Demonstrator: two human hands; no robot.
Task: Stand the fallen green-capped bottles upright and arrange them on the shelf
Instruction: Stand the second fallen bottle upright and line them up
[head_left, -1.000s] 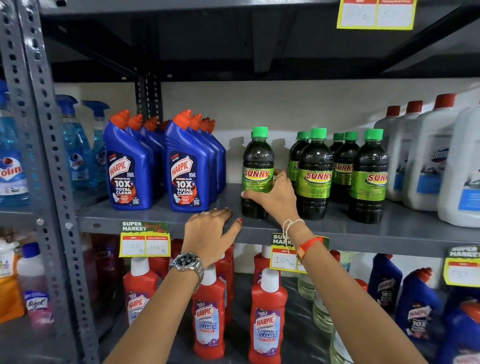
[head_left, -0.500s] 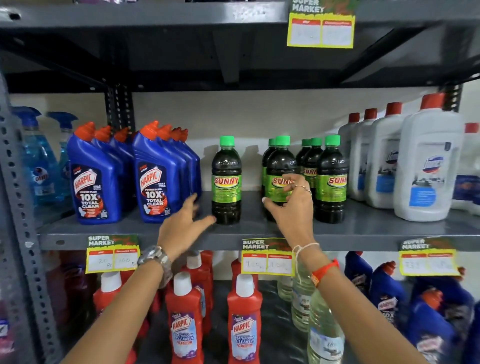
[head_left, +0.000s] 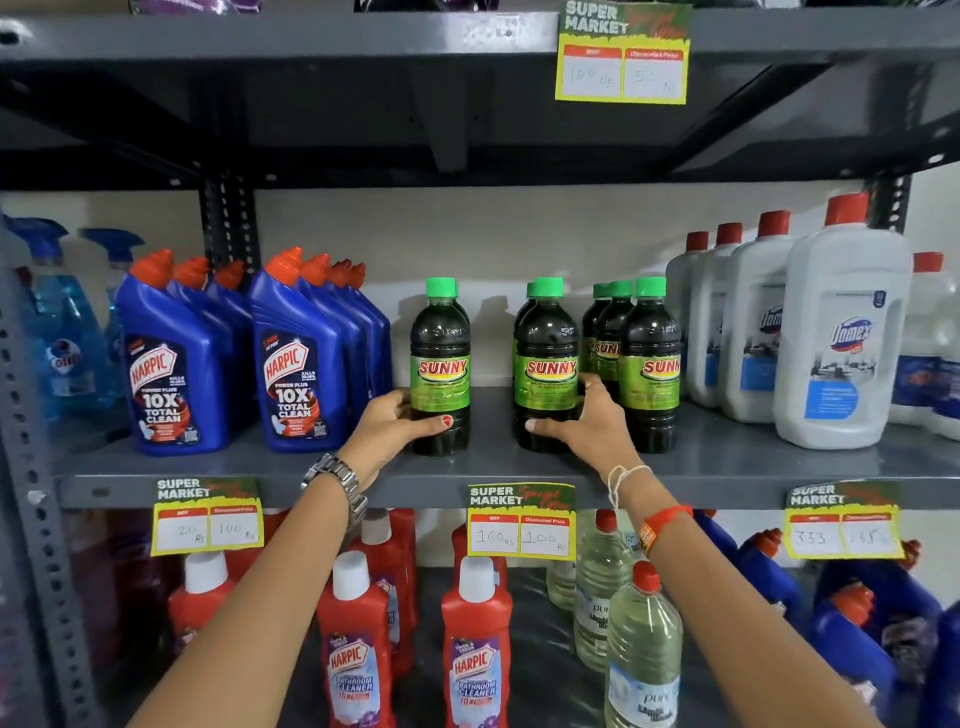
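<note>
On the grey metal shelf (head_left: 727, 467) the green-capped bottles stand upright in three short rows running front to back. The left hand (head_left: 387, 423) is wrapped around the lower part of the leftmost front bottle (head_left: 440, 364), thumb across the dark base below the label, its grip closed on the bottle. The right hand (head_left: 587, 423) holds the base of the middle front bottle (head_left: 545, 358) the same way, thumb on the front and fingers curled round the right side, so this grip too is closed on its bottle. A third row of green-capped bottles (head_left: 649, 358) stands just beside the right hand, untouched. Blue toilet-cleaner bottles (head_left: 296, 374) stand to the left of the group and white jugs (head_left: 841, 332) with red caps to the right (both sets upright). A silver watch (head_left: 337, 478) sits on the left wrist; a red band (head_left: 665, 522) and a white thread circle the right. A yellow price tag (head_left: 521, 522) hangs on the shelf edge below the bottles.
</note>
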